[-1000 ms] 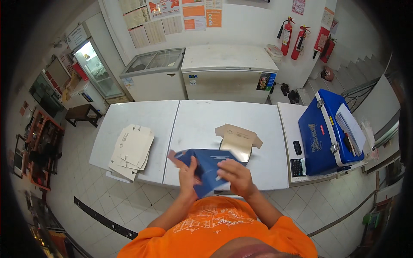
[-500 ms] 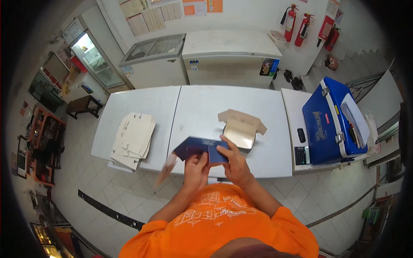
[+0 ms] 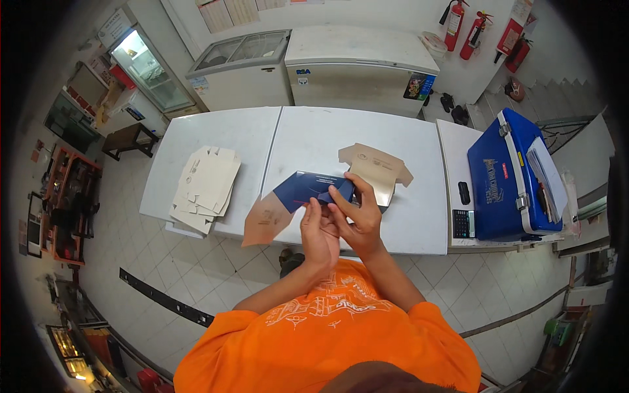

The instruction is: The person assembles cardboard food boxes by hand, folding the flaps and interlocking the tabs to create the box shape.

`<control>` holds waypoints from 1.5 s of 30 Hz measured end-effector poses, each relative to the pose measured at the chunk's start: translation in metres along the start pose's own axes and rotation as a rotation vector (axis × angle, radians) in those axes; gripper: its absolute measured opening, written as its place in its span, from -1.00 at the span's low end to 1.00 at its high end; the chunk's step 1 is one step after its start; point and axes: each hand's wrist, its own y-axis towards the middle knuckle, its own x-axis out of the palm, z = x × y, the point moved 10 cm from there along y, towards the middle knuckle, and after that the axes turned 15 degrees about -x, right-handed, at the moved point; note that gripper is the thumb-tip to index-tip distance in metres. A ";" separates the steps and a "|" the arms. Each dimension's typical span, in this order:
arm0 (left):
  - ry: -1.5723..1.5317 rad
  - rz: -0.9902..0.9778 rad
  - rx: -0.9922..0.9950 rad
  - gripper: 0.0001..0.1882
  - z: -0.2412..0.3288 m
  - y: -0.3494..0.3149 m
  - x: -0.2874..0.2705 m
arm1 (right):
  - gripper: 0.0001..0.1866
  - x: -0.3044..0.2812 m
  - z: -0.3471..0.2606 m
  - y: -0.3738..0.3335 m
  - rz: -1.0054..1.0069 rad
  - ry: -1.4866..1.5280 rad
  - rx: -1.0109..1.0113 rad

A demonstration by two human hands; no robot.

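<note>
A partly folded cardboard box, dark blue outside with a plain brown flap hanging out to the left, is held above the near edge of the table. My left hand pinches its lower edge between thumb and fingers. At the box's right end, my right hand grips a folded side, index finger and thumb on the blue panel. Behind my right hand, another box stands on the table with its brown lid and side flaps open. A stack of flat, pale box blanks lies at the left.
The white table has a seam left of centre. On the adjoining surface at right are a blue cooler box with papers on its lid, a calculator and a small black object. Chest freezers stand beyond the table.
The held box has turned and risen slightly, so its brown flap now spreads out more broadly at the left. My hands have moved closer together at its right end.
</note>
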 end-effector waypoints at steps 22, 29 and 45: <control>0.046 0.111 -0.157 -0.78 0.013 0.028 -0.046 | -0.54 0.047 0.008 -0.030 -0.273 -0.071 -0.074; 0.103 0.165 -0.132 -0.79 0.003 0.017 -0.051 | -0.53 0.048 0.005 -0.037 -0.189 -0.053 -0.080; 1.024 -0.419 -0.641 -0.62 -0.031 -0.038 -0.058 | -0.79 0.046 0.050 -0.090 -0.202 0.504 0.388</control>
